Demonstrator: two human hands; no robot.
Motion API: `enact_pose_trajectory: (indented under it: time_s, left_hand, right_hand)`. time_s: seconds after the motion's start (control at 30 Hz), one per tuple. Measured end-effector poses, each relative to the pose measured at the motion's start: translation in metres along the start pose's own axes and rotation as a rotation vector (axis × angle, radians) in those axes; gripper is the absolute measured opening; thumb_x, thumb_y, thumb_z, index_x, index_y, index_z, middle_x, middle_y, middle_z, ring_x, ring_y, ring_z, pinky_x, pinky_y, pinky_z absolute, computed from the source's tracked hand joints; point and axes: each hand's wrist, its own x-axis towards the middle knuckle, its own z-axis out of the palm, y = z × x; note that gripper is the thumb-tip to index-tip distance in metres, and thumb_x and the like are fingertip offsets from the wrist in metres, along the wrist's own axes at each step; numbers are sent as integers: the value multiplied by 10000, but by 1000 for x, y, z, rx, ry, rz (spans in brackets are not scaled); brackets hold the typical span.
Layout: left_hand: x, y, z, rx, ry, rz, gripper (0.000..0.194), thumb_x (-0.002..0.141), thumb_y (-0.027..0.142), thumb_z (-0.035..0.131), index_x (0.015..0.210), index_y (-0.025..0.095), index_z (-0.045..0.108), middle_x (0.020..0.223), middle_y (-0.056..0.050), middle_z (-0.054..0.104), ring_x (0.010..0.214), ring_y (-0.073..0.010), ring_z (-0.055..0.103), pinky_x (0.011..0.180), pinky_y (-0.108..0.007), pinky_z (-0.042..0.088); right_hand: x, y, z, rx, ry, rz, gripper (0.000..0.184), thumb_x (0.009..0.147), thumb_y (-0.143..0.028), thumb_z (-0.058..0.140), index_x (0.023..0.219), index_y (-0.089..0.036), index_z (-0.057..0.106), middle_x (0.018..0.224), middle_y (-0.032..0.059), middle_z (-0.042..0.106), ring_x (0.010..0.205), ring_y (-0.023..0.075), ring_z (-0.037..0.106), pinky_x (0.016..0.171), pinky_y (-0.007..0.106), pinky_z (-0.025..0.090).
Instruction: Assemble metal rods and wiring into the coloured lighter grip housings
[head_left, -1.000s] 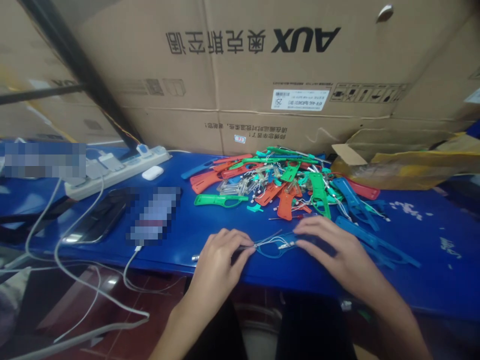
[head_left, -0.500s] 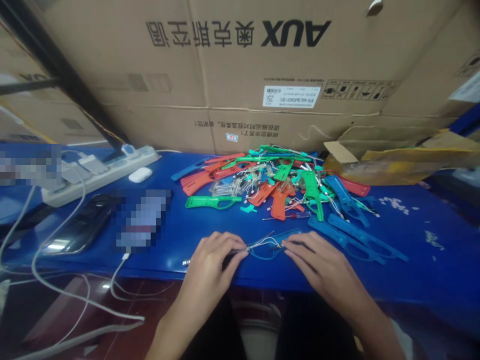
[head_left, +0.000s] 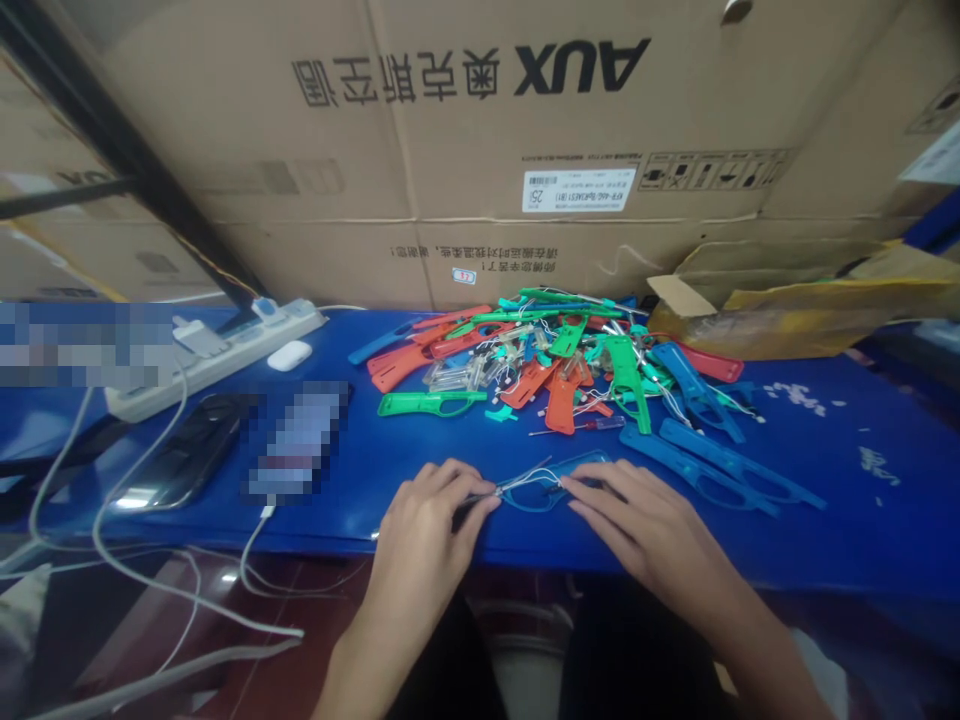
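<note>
- Surface [head_left: 795, 550]: blue; cardboard box [head_left: 450, 140] upright behind.
- Front edge: passes under my wrists.
- Room: surface runs on rightward past my right hand [head_left: 630, 505]; pile [head_left: 566, 385] beyond, apart from both hands.
- Left hand [head_left: 442, 500]: narrow grip, pinching wires [head_left: 536, 476].
- Right hand: narrow grip, pinching their other end.
- Shell [head_left: 577, 468]: between my hands, beneath wires.

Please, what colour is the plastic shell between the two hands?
The shell is blue, in the head view.
</note>
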Motion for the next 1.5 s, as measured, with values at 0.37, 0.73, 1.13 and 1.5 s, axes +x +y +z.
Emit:
enact_pose_trajectory:
  time_s: [0.37,0.73,1.13,1.5]
  left_hand:
    - [38,8,-25,109,-151,195,214,983,401,641,1089,220,680,1083,-31,734,995,-242,695,830,-365,499]
    - [72,31,-11,537,-183,659,141,975,213,596,908,157,706,889,-72,728,827,-239,680,763,-377,404]
    - [64,45,-5,693,-143,737,153,931,79,604,830,143,698,775,-89,711,828,-268,643,888,-439,381]
    - [74,35,-7,163,-224,282,130,895,96,630,905,202,704,915,-12,772,824,-209,710,824,-353,421]
  right_hand:
    - [7,2,-4,155,-8,23,332,1028,-359,548,1315,-256,679,1236,77,667,1045,230,641,963,456,542]
    - [8,1,-6,161,-5,11,317,1031,-322,541,1310,-279,687,1224,81,662,1041,243,626,908,426,556]
    - [8,2,-4,163,-8,-2,324,1026,-282,542,1321,-260,675,1226,96,652,1053,252,622,919,444,555]
    - [7,1,-5,127,-20,3,352,1016,-352,567,1349,-254,629,1267,88,651,1100,269,621,931,466,556]
